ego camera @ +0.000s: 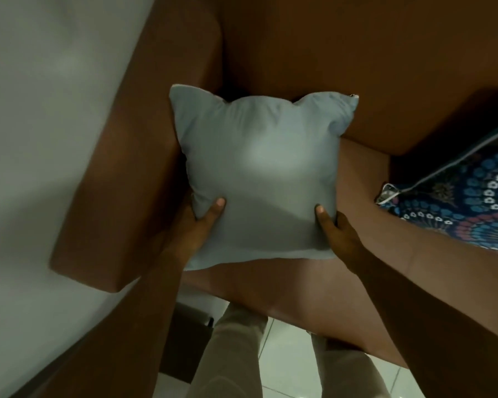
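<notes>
A plain light-blue square cushion [259, 173] is held over the seat of a brown sofa [314, 282], close to the sofa's left armrest [121, 173]. My left hand [197, 225] grips the cushion's lower left edge, thumb on the front face, fingers hidden behind. My right hand [335, 231] grips the lower right edge the same way. The cushion's top corners reach up against the sofa's backrest [357, 53].
A dark blue patterned cushion [460, 202] with white piping lies on the seat at the right. A pale wall [35, 110] runs along the left of the armrest. My legs in light trousers [236, 354] stand on white floor tiles before the sofa.
</notes>
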A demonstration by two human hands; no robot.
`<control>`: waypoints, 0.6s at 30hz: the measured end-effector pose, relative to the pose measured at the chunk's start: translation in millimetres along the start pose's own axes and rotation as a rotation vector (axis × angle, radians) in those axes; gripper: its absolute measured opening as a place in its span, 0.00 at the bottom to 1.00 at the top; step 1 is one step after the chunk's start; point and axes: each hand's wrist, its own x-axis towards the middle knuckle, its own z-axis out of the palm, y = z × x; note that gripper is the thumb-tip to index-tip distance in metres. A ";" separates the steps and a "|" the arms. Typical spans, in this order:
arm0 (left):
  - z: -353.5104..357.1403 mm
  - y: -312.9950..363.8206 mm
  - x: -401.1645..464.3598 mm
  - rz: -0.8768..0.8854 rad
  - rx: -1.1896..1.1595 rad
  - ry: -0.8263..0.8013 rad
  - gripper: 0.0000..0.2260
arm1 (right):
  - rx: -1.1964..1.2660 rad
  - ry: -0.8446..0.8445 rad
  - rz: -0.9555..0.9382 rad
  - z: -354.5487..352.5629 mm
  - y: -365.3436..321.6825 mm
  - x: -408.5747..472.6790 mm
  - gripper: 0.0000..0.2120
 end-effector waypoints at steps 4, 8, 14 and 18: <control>0.1 24.4 -15.0 0.085 -0.050 -0.022 0.44 | 0.034 0.043 0.024 -9.4 -6.2 -22.3 0.49; -18.2 62.8 -44.8 0.114 -0.022 -0.077 0.41 | 0.014 0.087 -0.068 -49.3 -35.6 -65.4 0.48; -89.9 164.2 -80.2 0.268 0.273 -0.326 0.30 | 0.046 0.153 -0.232 -126.1 -106.2 -133.1 0.25; -117.5 243.3 -81.5 0.307 0.210 -0.366 0.36 | 0.260 0.135 -0.272 -159.3 -145.5 -131.5 0.20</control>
